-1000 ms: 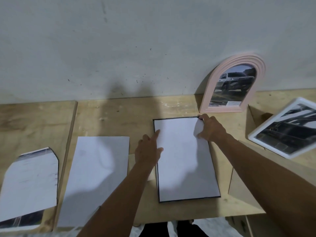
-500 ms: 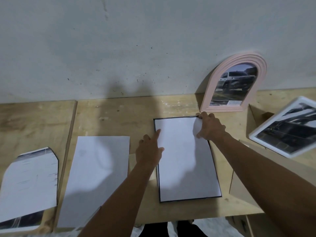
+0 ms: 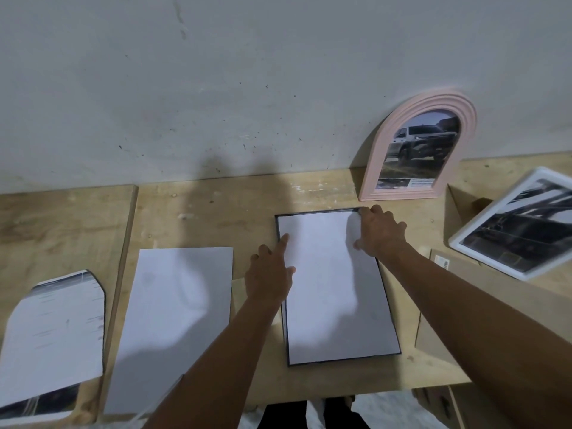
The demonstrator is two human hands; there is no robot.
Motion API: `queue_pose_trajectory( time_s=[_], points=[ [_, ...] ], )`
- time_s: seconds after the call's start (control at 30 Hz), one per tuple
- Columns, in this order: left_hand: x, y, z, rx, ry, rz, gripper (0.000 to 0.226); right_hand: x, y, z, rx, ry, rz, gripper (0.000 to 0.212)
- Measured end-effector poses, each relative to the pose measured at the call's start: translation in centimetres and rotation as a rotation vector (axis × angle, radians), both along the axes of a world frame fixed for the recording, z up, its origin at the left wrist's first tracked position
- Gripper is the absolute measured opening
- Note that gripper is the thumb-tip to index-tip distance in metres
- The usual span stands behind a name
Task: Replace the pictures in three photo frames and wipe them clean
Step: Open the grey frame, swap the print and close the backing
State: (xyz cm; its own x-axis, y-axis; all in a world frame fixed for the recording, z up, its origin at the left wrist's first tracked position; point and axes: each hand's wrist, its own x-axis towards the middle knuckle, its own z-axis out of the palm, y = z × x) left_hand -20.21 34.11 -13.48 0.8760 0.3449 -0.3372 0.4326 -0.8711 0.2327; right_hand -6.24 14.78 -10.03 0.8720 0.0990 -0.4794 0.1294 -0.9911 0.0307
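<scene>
Fingers (image 3: 283, 239) of left hand (image 3: 269, 274) pressed straight on sheet (image 3: 331, 289) at its 9 o'clock edge. Right hand (image 3: 380, 236) bent over its 1 o'clock corner, pinching or pressing, unclear. Sheet lay in black frame (image 3: 309, 213). Likely seating the picture; next, tuck corners flush.

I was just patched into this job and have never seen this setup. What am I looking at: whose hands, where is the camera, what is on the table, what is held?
There is no machine: a person works bare-handed, filmed by a camera on their head, looking down. On the wooden table lies a black frame with a white sheet on it. The left hand presses a straight finger on the sheet's left edge; the fingers of the right hand curl at its far right corner, pinching or pressing, I cannot tell. A loose sheet and an arched cut-out lie to the left. A pink arched frame leans on the wall; a white frame sits tilted at the right.
</scene>
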Motion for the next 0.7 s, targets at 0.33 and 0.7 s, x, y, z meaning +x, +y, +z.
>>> queue_pose_trajectory(
  time_s=[0.33,0.7],
  points=[
    [-0.1,-0.1,0.2,0.026,0.014,-0.016,0.077,-1.0,-0.8,-0.7,0.134,-0.141,-0.036,0.071],
    [-0.7,0.2,0.9,-0.056,0.017,0.041,0.079,-6.5,-1.6,1.0,0.604,0.057,-0.322,0.035]
  ],
)
